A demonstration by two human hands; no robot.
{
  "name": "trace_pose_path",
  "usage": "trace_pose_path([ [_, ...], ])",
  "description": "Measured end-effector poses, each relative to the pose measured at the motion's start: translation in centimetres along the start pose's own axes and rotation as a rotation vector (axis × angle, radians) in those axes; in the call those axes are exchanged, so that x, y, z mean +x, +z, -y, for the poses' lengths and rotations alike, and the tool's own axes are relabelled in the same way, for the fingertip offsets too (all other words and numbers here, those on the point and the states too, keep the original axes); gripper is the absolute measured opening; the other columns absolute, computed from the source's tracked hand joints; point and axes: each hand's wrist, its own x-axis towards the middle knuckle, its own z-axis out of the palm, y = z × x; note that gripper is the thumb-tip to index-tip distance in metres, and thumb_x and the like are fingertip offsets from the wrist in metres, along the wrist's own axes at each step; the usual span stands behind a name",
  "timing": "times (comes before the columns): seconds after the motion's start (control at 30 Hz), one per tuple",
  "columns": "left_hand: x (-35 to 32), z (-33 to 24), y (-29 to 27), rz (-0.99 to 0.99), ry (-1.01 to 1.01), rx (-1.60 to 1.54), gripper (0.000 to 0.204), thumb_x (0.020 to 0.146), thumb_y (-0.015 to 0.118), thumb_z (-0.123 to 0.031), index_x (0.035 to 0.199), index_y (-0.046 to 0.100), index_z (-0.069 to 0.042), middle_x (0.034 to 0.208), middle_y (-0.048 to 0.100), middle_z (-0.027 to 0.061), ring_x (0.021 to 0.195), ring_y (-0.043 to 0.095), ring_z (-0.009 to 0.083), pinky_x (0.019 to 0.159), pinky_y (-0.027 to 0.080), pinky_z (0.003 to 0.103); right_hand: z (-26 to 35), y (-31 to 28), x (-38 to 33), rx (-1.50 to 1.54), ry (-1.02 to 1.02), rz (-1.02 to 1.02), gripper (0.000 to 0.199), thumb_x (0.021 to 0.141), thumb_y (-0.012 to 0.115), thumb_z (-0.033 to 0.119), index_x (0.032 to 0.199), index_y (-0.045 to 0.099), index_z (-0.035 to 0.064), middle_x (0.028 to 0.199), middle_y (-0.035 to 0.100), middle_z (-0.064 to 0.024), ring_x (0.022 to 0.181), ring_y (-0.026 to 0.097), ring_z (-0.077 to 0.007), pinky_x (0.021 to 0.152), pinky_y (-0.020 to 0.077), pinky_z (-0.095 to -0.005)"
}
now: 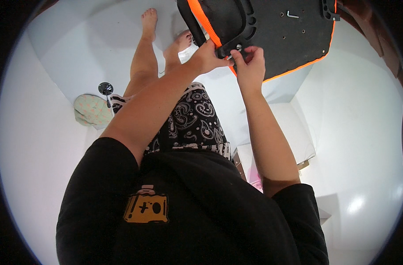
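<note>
The black underside of a chair seat (294, 44), edged in orange, lies in front of me at the upper right. A black armrest (190, 22) with a slotted bracket runs along the seat's left side. My left hand (206, 58) is closed on the bracket's lower end at the seat's near left corner. A silver bolt head (239, 47) shows on the bracket between my hands. My right hand (251, 68) is just below it, thumb and fingers bent together; anything between them is hidden or too small to name. An L-shaped hex key (292, 15) rests on the seat's underside.
Several screw holes (303, 31) dot the seat panel. Another black bracket (329, 11) is on its far right side. My bare feet (149, 20) are left of the seat. A round black object on a stem (106, 88) and a patterned rounded thing (91, 110) stand at the left.
</note>
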Motion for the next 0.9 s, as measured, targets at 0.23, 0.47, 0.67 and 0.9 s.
trace_pose_path([
  [0.23,1.6,2.1,1.3,-0.039,-0.131,-0.162,0.068,0.068,0.078,-0.018,0.125,0.044,-0.002,0.111,0.061,0.0124,0.104,0.057,0.0197,0.088,0.045,0.03,-1.1,-1.5,1.1,-0.27,-0.502,0.109,0.027,0.074,0.071,0.036,0.09,0.066,0.0137,0.09,0.06,-0.0019,0.086,0.06,-0.0223,0.068,0.0453,-0.0371],
  [0.47,1.3,1.3,1.0,0.011,-0.117,-0.153,0.044,0.071,0.068,-0.009,0.112,0.054,-0.002,0.087,0.059,0.0032,0.077,0.055,0.0112,0.066,0.044,0.026,-0.3,-2.5,3.0,-0.423,-0.661,0.116,0.029,0.072,0.07,0.039,0.091,0.066,0.0178,0.088,0.061,0.0006,0.088,0.059,-0.0206,0.072,0.0436,-0.0387],
  [0.67,1.2,2.1,0.6,-0.009,-0.141,-0.076,0.036,0.071,0.065,-0.009,0.104,0.054,-0.003,0.076,0.056,-0.0001,0.065,0.052,0.0088,0.056,0.042,0.025,0.8,-2.0,2.9,-0.492,-0.648,0.155,0.027,0.076,0.067,0.039,0.093,0.063,0.0189,0.082,0.06,0.0018,0.077,0.061,-0.0208,0.069,0.042,-0.0386],
  [0.9,1.6,0.9,0.3,0.003,-0.165,-0.015,0.032,0.072,0.066,-0.012,0.101,0.056,-0.004,0.074,0.056,0.0012,0.064,0.053,0.0113,0.056,0.043,0.026,1.0,-1.8,4.2,-0.609,-0.838,0.044,0.02,0.084,0.061,0.033,0.098,0.058,0.0189,0.079,0.061,-0.0011,0.079,0.063,-0.0213,0.07,0.0419,-0.0436],
])
